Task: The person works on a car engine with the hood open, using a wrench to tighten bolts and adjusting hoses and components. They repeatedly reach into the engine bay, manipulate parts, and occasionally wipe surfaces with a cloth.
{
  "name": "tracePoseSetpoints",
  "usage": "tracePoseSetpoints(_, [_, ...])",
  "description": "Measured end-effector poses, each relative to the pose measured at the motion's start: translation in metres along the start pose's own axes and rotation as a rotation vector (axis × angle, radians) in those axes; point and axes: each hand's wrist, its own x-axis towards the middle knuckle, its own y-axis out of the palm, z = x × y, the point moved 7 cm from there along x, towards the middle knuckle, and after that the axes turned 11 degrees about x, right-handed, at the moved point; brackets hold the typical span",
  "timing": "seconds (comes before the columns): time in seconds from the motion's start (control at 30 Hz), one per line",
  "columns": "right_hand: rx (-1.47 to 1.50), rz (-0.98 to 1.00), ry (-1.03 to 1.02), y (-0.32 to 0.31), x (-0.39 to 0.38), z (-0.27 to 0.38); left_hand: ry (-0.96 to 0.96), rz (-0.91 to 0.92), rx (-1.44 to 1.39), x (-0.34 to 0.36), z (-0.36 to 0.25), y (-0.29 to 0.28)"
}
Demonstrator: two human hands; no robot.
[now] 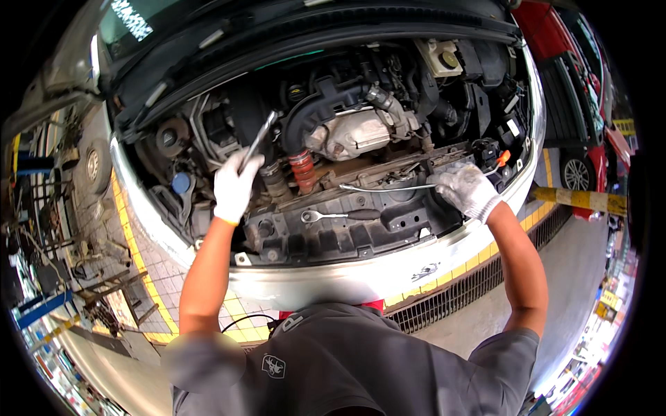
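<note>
Across the engine bay [333,239], the left hand [236,186] grips a silver tool [263,130], the right hand [463,190] a slender rod [388,189], apparently positioning them; the next move needs steady aim.

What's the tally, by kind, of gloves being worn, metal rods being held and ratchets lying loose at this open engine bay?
White gloves: 2
Held metal rods: 2
Loose ratchet: 1
Total: 5
</note>
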Motion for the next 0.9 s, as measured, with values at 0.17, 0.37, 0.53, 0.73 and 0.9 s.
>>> tracePoseSetpoints(0.17, [-0.097, 0.148, 0.096, 0.069, -0.005, -0.032, -0.211, 0.009, -0.153, -0.137, 0.043, -0.047])
tracePoseSetpoints(0.37, [-0.025, 0.113, 0.200, 0.093, 0.000, -0.036, -0.433, -0.166, -0.344, -0.251, 0.065, -0.068])
tracePoseSetpoints(0.53, [-0.029, 0.068, 0.366, 0.082, 0.003, -0.019, -0.350, -0.069, -0.280, -0.259, 0.041, -0.055])
tracePoseSetpoints(0.73, [0.422, -0.152, 0.244, 0.027, 0.030, 0.080, 0.004, 0.008, 0.052, -0.206, -0.036, -0.032])
tracePoseSetpoints(0.9, [1.207, -0.022, 0.238, 0.047, 0.074, 0.170, 0.342, 0.067, 0.008, -0.163, -0.081, 0.022])
